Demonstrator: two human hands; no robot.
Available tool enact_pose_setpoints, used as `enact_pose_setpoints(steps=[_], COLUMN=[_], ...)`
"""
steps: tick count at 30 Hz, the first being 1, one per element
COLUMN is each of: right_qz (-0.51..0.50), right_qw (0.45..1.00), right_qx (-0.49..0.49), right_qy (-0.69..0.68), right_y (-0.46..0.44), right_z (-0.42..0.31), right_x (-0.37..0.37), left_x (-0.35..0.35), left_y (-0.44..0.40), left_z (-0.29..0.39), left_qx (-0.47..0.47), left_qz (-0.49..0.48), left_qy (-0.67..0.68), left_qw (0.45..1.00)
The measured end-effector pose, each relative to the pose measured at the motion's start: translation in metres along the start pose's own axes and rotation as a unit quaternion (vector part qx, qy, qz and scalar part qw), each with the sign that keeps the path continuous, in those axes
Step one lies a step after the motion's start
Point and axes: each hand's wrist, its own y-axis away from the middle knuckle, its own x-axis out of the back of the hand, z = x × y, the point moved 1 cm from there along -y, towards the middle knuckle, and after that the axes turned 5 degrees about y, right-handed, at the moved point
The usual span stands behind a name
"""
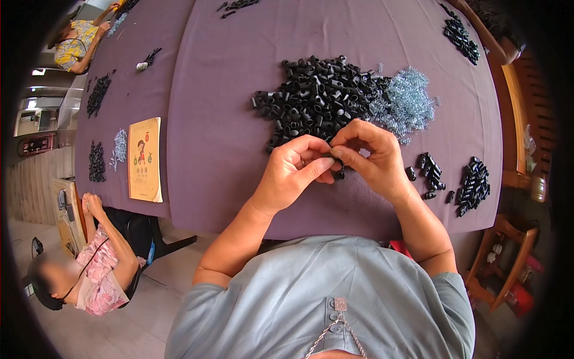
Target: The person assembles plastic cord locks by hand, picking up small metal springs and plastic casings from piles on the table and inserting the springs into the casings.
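My left hand (293, 170) and my right hand (373, 157) meet over the near part of the table, fingertips closed together in a pinch. Between them is a small black plastic part (339, 174), mostly covered by the fingers. Just beyond lies a large heap of black hollow plastic pieces (317, 96). A pile of small clear-bluish springs (411, 99) touches the heap's right side. To the right of my right hand, a small group of black plastic parts (430, 170) lies beside a larger cluster of similar parts (474, 188).
A purple cloth covers the table (221, 119). A yellow booklet (144, 158) lies at left, near smaller piles of springs (119, 146) and black parts (97, 161). One person (101, 263) sits at lower left, another (75, 48) at upper left. An arm (484, 33) shows at upper right.
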Motion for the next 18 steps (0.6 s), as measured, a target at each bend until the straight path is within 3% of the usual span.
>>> enact_pose_setpoints(steps=[8, 14, 18], right_qz=[-0.007, -0.005, 0.006], right_qw=[0.999, 0.998, 1.000], right_qx=[0.025, -0.032, -0.001], right_qy=[0.025, -0.045, -0.005], right_y=[-0.0020, -0.0001, -0.0010], right_z=[-0.0023, 0.0004, 0.0000], right_x=[-0.0013, 0.0002, 0.0014], left_x=[0.0014, 0.0033, -0.0008], left_y=[-0.0017, -0.0018, -0.0002], left_z=[-0.0024, -0.0045, -0.0002], left_qx=[-0.007, -0.012, -0.008], left_qz=[0.011, 0.019, 0.017], left_qy=[0.014, 0.011, 0.018], left_qw=[1.000, 1.000, 1.000])
